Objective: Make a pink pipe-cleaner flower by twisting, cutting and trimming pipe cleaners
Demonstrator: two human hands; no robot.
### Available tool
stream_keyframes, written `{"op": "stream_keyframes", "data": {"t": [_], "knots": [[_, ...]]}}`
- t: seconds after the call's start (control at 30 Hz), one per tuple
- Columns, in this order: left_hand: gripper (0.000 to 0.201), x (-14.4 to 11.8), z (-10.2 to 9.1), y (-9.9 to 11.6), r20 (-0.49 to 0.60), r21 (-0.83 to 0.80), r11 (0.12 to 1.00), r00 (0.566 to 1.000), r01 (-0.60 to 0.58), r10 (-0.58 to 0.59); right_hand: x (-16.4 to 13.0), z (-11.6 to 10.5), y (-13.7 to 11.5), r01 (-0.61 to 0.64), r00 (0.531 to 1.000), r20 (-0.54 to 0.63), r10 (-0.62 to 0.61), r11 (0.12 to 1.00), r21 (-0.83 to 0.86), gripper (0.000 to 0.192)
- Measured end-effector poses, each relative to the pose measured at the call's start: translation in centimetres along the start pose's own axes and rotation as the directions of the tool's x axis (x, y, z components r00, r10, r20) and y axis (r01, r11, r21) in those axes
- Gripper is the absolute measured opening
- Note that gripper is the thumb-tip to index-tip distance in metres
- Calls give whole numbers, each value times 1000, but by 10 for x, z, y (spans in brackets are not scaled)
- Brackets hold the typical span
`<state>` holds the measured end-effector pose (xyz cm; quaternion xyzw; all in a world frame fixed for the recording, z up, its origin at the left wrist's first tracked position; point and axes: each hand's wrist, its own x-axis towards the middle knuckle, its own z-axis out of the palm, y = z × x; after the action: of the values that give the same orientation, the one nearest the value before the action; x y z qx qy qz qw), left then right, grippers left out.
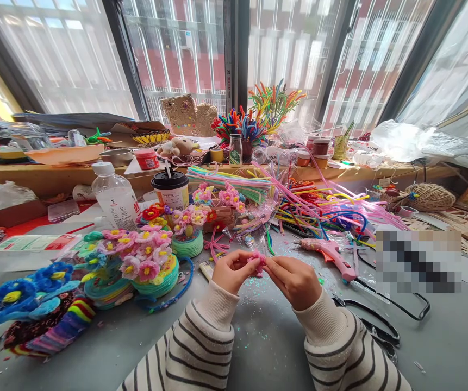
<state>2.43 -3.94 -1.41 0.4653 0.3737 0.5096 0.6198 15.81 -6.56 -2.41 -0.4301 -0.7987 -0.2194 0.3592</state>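
Observation:
Both hands meet over the middle of the grey table. My left hand [234, 270] is closed, its thumb and fingers pinching a small pink pipe-cleaner piece [259, 260]. My right hand [294, 278] pinches the same piece from the other side; fingertips hide part of it. Just behind lies a pink pipe-cleaner shape [216, 245] with several thin arms. Left of my hands stand pots of pipe-cleaner flowers, among them a pink bunch [148, 252] in a green coiled pot [160, 279]. A pink glue gun [331, 254] rests to the right.
Loose pipe cleaners [319, 203] heap up behind my hands. A water bottle [115, 198] and a lidded cup [171, 190] stand at the back left. Black-handled scissors [374, 326] lie beside my right sleeve. A twine ball [431, 195] sits far right. Glitter dots the table.

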Motion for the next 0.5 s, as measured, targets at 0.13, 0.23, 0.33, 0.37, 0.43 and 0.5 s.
{"op": "stream_keyframes", "data": {"t": [0.13,0.23,0.33,0.37,0.43,0.5], "knots": [[20,1,-1,-2,-7,-6,1000,1000,11,-11,0,0,-1,12,1000,-6,-13,1000,-28,18],[21,1,-1,-2,-13,-4,1000,1000,15,-15,0,0,-1,10,1000,-1,-10,999,-34,19],[21,1,0,-2,-17,-5,1000,1000,16,-16,0,0,-2,6,1000,2,-6,999,-35,19],[21,1,0,-2,-19,-2,1000,1000,15,-15,0,0,-2,6,1000,4,-6,999,-33,19],[20,0,0,-1,-24,6,1000,1000,10,-10,0,0,-2,8,1000,7,-8,1000,-26,21],[21,0,0,-1,-26,10,1000,1000,1,0,0,1,-2,5,1000,7,-5,1000,-13,21]]}}
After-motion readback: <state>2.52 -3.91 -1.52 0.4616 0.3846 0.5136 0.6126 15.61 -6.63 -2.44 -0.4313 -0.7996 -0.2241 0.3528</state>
